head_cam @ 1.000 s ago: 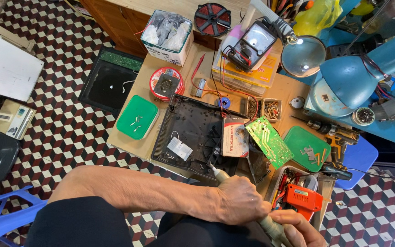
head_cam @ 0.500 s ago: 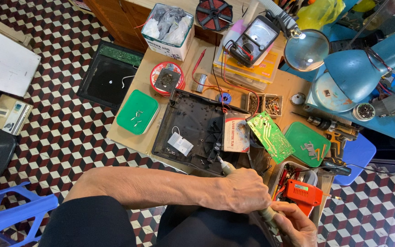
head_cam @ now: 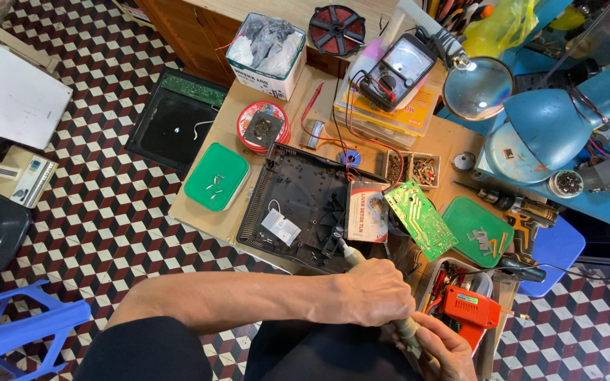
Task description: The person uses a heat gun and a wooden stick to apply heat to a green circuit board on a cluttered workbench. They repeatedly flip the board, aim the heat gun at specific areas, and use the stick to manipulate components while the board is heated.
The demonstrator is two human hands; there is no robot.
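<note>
Hands: left (head_cam: pixel 375 293) + right (head_cam: pixel 446 346) both gripping 1 beige tool (head_cam: pixel 383 296); 2 green lids (head_cam: pixel 217 176), 1 circuit board (head_cam: pixel 419 219).

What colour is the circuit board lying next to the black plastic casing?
Green, seen in the head view: the rectangular circuit board.

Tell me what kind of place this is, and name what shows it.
Most likely a small electronics repair workbench. An analog multimeter sits on a stack at the back, a green circuit board lies beside an opened black appliance casing, and both hands, left hand and right hand, grip a pale-handled tool.
</note>
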